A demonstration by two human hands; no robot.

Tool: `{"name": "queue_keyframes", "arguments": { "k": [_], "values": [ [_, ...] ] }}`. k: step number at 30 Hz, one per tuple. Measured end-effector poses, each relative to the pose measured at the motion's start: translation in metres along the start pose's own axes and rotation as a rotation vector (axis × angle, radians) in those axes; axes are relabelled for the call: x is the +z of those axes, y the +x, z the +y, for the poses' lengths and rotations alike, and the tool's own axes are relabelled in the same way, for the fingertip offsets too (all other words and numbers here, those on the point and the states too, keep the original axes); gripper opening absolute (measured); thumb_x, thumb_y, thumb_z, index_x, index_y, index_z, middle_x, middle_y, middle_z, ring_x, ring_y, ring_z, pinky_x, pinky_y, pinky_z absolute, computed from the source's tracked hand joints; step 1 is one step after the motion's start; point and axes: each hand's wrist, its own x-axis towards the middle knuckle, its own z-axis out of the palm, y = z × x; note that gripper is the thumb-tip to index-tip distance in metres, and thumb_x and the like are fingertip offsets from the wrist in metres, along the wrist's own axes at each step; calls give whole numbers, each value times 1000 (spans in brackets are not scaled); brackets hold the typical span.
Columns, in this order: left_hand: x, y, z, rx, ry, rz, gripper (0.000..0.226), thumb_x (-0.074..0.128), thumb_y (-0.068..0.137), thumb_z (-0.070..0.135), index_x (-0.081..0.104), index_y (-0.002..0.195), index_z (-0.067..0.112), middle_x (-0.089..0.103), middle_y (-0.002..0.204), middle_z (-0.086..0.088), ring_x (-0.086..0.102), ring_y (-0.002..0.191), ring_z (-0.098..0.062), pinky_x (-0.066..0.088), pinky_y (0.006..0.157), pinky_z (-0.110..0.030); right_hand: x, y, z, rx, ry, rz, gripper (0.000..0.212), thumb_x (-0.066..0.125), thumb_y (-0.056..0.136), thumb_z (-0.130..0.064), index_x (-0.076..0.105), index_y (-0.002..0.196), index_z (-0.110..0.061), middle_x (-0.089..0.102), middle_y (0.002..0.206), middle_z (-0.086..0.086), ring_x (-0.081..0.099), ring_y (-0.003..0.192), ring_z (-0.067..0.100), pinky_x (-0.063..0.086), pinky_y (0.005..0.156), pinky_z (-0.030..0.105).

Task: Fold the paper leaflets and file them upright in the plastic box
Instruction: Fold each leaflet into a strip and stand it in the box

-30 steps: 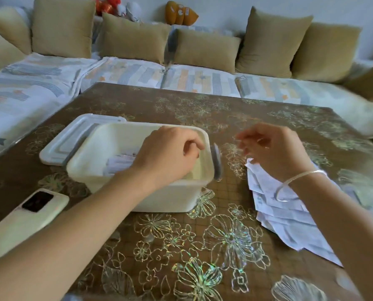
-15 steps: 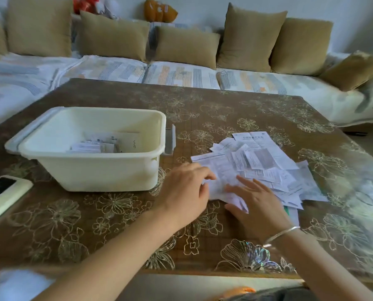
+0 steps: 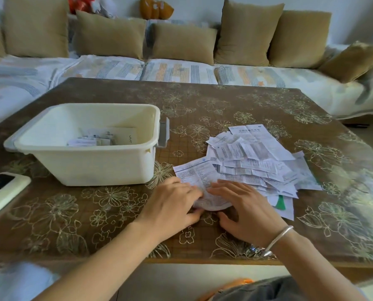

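Note:
A cream plastic box [image 3: 87, 168] stands on the left of the table with a few folded leaflets [image 3: 90, 141] inside, low against its near wall. To its right lies a loose pile of printed paper leaflets [image 3: 252, 161]. One leaflet [image 3: 194, 174] sticks out of the pile's near left side, and its near edge curls up off the table. My left hand [image 3: 172, 203] pinches that curled edge, fingers on top and thumb below. My right hand [image 3: 244, 209] lies on the same leaflet with fairly straight fingers and the thumb spread toward me.
The box's lid [image 3: 8, 144] pokes out at its left side and a grey latch [image 3: 163, 133] hangs on its right. A white phone [image 3: 3, 187] lies at the table's left edge. A sofa with tan cushions [image 3: 181, 42] runs behind the table [image 3: 224, 98].
My left hand left the box and came down to the pile. My right hand dropped onto the papers too. Both now sit on one leaflet, whose near edge has lifted.

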Motion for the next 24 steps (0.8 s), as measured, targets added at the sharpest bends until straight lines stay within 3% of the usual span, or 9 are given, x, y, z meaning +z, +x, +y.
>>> {"name": "queue_keyframes", "arguments": {
  "k": [3, 6, 9, 13, 17, 19, 21, 24],
  "values": [
    [3, -5, -4, -12, -23, 39, 16, 67, 76, 27, 70, 91, 26, 72, 85, 13, 66, 76, -7, 46, 80, -25, 1, -3, -1, 1, -17, 12, 58, 65, 64, -18, 61, 122, -27, 61, 127, -7, 51, 123, 11, 32, 107, 31],
    [3, -13, -8, -83, -92, 150, 12, 72, 76, 18, 74, 86, 25, 72, 75, 13, 64, 64, -10, 45, 70, -23, 5, -4, 2, 59, 50, 62, 52, 70, 72, -11, 61, 120, -27, 63, 124, -5, 56, 118, 13, 43, 102, 32],
    [-3, -22, -8, -139, -176, 223, 6, 69, 81, 24, 74, 85, 25, 69, 66, 13, 59, 56, -9, 44, 58, -19, 8, -3, 1, 102, 152, 89, 37, 71, 82, -25, 63, 117, -31, 63, 123, -13, 57, 114, 7, 43, 95, 23],
    [-10, -39, -8, -184, -230, 210, 19, 55, 85, 38, 70, 82, 28, 63, 61, 16, 54, 53, -3, 30, 59, -5, 10, -3, -10, 136, 275, 104, 25, 65, 82, -42, 67, 105, -33, 68, 100, -17, 62, 90, 1, 52, 79, 24],
    [-11, -59, -9, -288, -322, 244, 22, 54, 87, 43, 69, 84, 26, 63, 60, 16, 59, 51, -8, 43, 48, -17, 14, -7, -21, 212, 399, 149, 30, 59, 78, -51, 68, 88, -25, 64, 78, -10, 61, 71, 4, 53, 63, 30],
    [-10, -64, -8, -334, -342, 287, 16, 62, 87, 38, 70, 86, 24, 59, 60, 21, 57, 49, -5, 41, 47, -14, 19, -8, -29, 253, 401, 163, 26, 63, 79, -49, 64, 78, -23, 63, 74, -10, 58, 69, 3, 50, 61, 26],
    [-9, -65, -6, -386, -305, 311, 10, 68, 86, 32, 70, 87, 22, 56, 58, 21, 55, 48, -5, 42, 47, -16, 23, -6, -36, 293, 409, 183, 18, 67, 80, -44, 67, 86, -27, 64, 75, -13, 58, 73, 1, 48, 64, 23],
    [-4, -64, -4, -456, -261, 317, 8, 72, 84, 27, 68, 86, 20, 62, 70, 17, 58, 58, -4, 50, 50, -26, 27, -2, -41, 347, 415, 201, 22, 67, 80, -42, 69, 97, -28, 65, 79, -13, 57, 78, 3, 49, 67, 24]
  ]
}}
